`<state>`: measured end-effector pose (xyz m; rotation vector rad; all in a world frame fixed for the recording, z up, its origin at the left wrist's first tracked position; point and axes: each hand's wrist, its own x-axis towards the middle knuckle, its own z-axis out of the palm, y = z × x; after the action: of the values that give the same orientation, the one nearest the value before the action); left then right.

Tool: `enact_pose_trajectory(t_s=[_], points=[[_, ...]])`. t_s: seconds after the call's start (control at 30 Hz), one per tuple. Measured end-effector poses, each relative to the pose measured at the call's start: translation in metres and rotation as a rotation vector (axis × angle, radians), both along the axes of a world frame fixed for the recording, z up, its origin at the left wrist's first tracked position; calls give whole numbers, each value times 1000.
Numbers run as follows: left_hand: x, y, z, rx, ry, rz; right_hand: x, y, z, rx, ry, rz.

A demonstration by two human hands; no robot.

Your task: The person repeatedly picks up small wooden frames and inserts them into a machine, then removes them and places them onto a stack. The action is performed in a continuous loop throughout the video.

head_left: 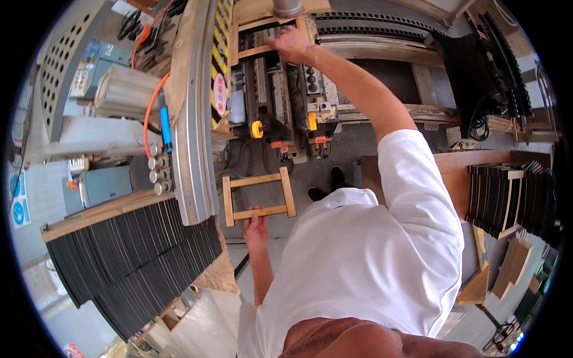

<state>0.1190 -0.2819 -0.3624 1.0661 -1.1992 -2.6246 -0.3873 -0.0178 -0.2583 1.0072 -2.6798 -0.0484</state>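
My left hand is closed on the near bar of a small pale wooden frame, made of two side pieces and two crossbars. It holds this frame out over the floor, short of the machine. Further off, my right arm reaches up to the machine. There my right hand grips the corner of a second wooden frame, which lies on the machine under a grey metal cylinder. The fingertips of the right hand are partly hidden.
Two yellow knobs stick out at the machine's near end. A long metal rail runs along its left side. Stacks of dark-edged strips stand at lower left and right. An orange air hose hangs at left.
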Motion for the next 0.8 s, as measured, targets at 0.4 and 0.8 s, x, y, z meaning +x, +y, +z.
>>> enact_pose_trajectory(t_s=[0.4,0.8], points=[[-7,28,-20,-95,-63,8,0,2,15,35,-52,43],[1,74,-17,-199,-60,92,-7,7,17,15,-18,144]])
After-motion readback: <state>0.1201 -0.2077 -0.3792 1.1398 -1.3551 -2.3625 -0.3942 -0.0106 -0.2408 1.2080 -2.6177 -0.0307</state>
